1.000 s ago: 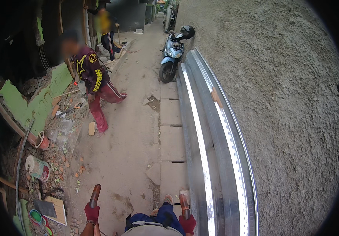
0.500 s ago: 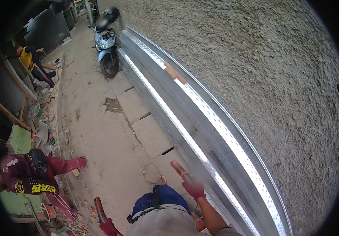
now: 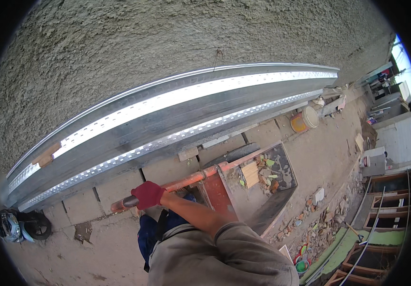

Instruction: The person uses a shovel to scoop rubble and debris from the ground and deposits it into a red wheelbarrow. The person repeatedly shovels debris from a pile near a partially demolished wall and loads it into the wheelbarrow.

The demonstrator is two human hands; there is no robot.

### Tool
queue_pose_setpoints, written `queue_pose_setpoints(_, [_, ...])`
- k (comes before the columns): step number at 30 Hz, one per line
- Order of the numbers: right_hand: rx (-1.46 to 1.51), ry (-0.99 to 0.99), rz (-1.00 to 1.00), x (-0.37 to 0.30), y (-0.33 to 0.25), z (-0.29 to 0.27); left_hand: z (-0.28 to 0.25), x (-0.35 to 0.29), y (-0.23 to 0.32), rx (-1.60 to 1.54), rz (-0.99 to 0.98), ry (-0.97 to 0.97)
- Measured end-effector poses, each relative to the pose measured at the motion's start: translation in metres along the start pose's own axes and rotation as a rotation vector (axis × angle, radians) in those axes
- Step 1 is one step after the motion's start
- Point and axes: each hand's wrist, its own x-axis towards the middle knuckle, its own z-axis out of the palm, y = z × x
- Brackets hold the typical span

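My right hand (image 3: 148,195), in a red glove, is closed around the orange tubular handle of a wheelbarrow (image 3: 186,180). The dark end of that handle sticks out beyond my fist. Its shallow grey tray, right of my body, carries broken rubble (image 3: 268,178) and a light wooden piece (image 3: 250,174). A dark tyre (image 3: 234,156) shows at the tray's wall side. My left hand is out of view, and my torso and sleeve cover the near part of the wheelbarrow.
Long perforated metal sections (image 3: 167,112) lie along the rough wall (image 3: 143,43), a brown block (image 3: 47,155) on them. A yellowish bucket (image 3: 304,120) stands past the tray. Rubble (image 3: 327,214) and a green slab (image 3: 331,252) border the path. A motorbike (image 3: 12,226) is parked far left.
My view has swung right, bringing the wheelbarrow's tray into sight. My left hand, its handle and two other people have left the picture. My right hand still grips its handle.
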Motion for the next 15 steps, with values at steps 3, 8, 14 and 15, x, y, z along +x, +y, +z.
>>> queue_pose_setpoints(3, [-0.021,0.048,0.041,0.022,-0.017,0.000,-0.052,0.081,0.039,0.262,0.112,-0.191])
queue_pose_setpoints(8, [-0.070,0.197,0.086,0.042,-0.043,0.014,-0.127,0.145,0.227,0.841,0.407,-0.362])
queue_pose_setpoints(14, [-0.006,0.322,0.140,0.061,-0.045,0.051,-0.059,0.064,0.468,0.728,1.216,-0.652])
queue_pose_setpoints(15, [-0.002,0.394,0.155,0.057,-0.045,0.059,-0.040,0.052,0.477,0.909,1.309,-0.644])
